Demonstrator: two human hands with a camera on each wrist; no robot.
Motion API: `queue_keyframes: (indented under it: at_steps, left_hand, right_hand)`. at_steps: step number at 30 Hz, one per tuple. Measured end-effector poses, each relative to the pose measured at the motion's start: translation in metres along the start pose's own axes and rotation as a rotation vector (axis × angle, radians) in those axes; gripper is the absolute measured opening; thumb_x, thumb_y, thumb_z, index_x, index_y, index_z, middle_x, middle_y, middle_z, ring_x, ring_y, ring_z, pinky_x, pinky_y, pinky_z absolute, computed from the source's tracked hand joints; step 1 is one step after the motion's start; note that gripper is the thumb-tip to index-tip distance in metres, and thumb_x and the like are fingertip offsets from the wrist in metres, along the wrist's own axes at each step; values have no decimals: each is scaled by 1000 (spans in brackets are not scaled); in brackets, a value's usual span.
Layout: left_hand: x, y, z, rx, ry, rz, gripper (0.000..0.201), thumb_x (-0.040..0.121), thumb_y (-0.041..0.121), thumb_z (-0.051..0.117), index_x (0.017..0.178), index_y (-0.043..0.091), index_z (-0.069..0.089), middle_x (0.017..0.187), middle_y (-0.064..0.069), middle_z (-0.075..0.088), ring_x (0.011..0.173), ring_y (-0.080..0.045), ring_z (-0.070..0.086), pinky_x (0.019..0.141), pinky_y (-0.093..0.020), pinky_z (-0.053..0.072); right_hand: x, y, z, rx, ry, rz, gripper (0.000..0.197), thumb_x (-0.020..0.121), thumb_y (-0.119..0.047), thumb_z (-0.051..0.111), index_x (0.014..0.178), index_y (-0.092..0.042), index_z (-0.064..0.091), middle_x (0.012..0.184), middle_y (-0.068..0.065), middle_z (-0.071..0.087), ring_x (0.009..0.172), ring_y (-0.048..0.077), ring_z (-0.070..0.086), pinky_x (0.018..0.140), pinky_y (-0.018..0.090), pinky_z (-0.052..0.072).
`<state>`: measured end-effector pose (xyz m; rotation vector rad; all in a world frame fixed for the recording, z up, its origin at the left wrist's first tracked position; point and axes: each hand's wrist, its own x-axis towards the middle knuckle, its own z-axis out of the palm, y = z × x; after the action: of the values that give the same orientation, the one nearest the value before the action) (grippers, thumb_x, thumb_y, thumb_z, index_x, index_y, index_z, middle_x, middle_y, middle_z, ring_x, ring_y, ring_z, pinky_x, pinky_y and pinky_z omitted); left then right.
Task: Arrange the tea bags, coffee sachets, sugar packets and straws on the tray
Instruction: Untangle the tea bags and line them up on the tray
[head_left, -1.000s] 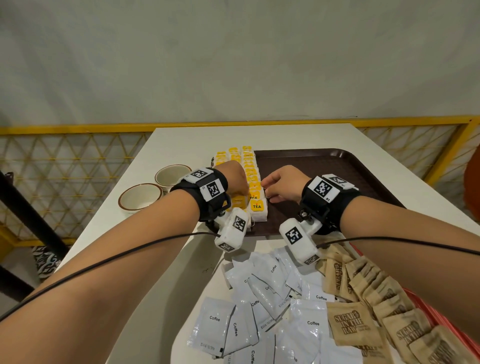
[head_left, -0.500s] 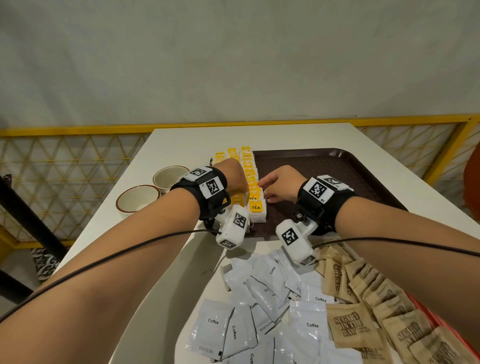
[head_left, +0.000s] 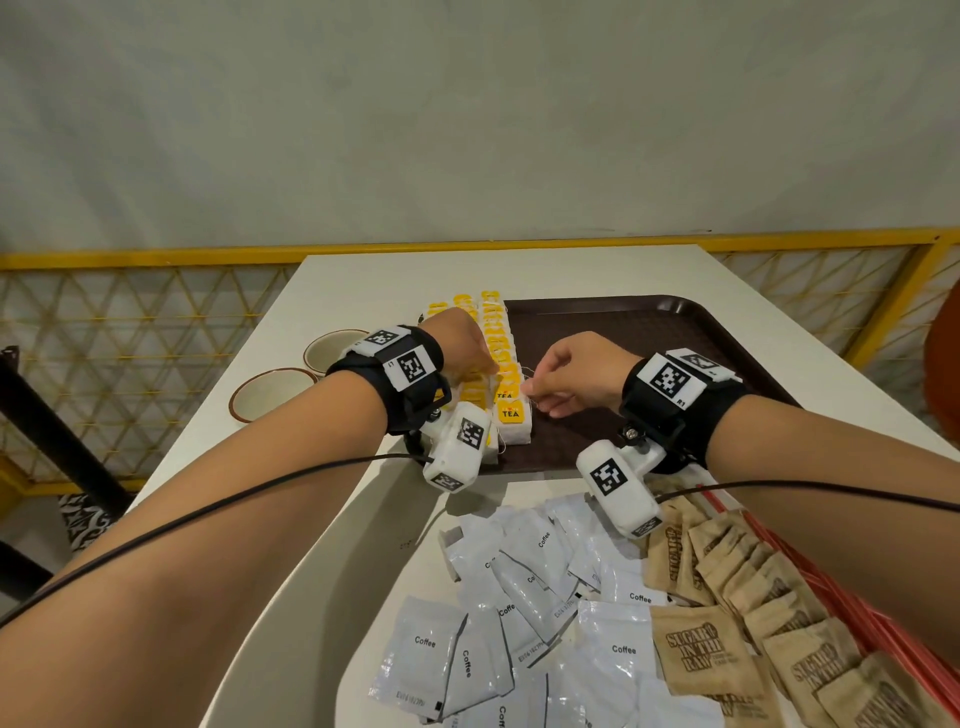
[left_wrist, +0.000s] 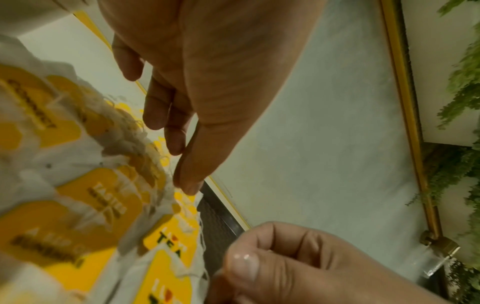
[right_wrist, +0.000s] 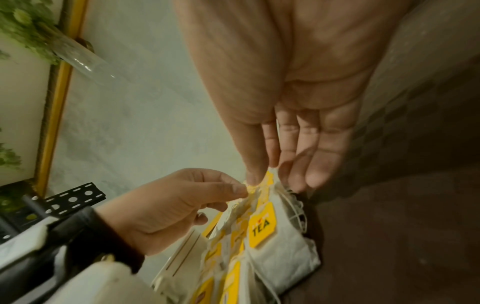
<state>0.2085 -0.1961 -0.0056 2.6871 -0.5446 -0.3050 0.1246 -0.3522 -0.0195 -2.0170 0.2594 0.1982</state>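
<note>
White tea bags (head_left: 501, 358) with yellow tags stand in rows along the left edge of the brown tray (head_left: 649, 332). My left hand (head_left: 483, 366) reaches over the near end of the rows, and its thumb and forefinger pinch the top edge of a tea bag (right_wrist: 253, 192). From the right, my right hand (head_left: 535, 392) pinches the top of the same cluster (right_wrist: 267, 179) between thumb and forefinger. White coffee sachets (head_left: 524, 597) and brown sugar packets (head_left: 748, 597) lie loose on the table in front of the tray. Red straws (head_left: 841, 608) lie partly hidden under my right forearm.
Two cream cups with brown rims (head_left: 270, 395) stand on the white table (head_left: 363, 280) left of the tray. A yellow lattice railing (head_left: 130, 322) runs behind the table. Most of the tray right of the tea bags is bare.
Both hands have stayed at the near end of the tea bag rows. The right hand's fingertips have closed in on the top of the nearest bags.
</note>
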Motion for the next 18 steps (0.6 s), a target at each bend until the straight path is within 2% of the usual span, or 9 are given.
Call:
queue_keyframes:
  at_steps: [3, 6, 11, 13, 15, 18]
  left_hand:
    - [-3, 2, 1, 75, -35, -2, 34, 85, 35, 69, 103, 7, 71, 106, -11, 69, 101, -24, 65, 81, -31, 51]
    - [-4, 1, 4, 106, -67, 8, 34, 83, 33, 71, 104, 6, 72, 108, -12, 69, 95, -22, 64, 78, -29, 50]
    - [-7, 0, 4, 106, -92, 26, 31, 85, 28, 68, 106, 6, 71, 110, -11, 69, 106, -26, 63, 88, -33, 51]
    - [-7, -1, 5, 103, -94, 23, 30, 87, 26, 64, 106, 4, 70, 108, -12, 68, 97, -25, 63, 86, -33, 51]
    - [-6, -2, 6, 77, -79, 18, 25, 88, 22, 60, 100, 2, 70, 95, -11, 65, 84, -22, 58, 80, -32, 50]
    - [-6, -3, 6, -10, -29, 21, 15, 86, 20, 63, 91, 8, 71, 93, -7, 68, 86, -22, 63, 80, -32, 52]
  right_hand:
    - [-2, 0, 7, -38, -26, -20, 17, 78, -5, 77, 81, -5, 60, 77, 12, 68, 67, 16, 66, 72, 32, 60]
    - [-2, 0, 13, -63, -21, -21, 18, 77, 0, 76, 82, -6, 60, 79, 11, 67, 68, 16, 67, 73, 32, 60]
    - [-2, 0, 13, -64, -23, -13, 18, 79, 4, 72, 84, -7, 59, 78, 11, 68, 71, 19, 69, 74, 34, 60]
    - [-3, 0, 12, -34, -8, -19, 19, 80, 3, 72, 83, -7, 57, 75, 11, 67, 67, 17, 68, 73, 34, 60]
    - [-5, 0, 11, -16, -1, -23, 21, 79, -1, 76, 81, -8, 56, 71, 9, 66, 63, 15, 66, 66, 30, 60]
    - [-9, 0, 13, -55, -58, -2, 25, 77, -3, 78, 83, -8, 55, 71, 8, 64, 62, 14, 64, 60, 27, 59]
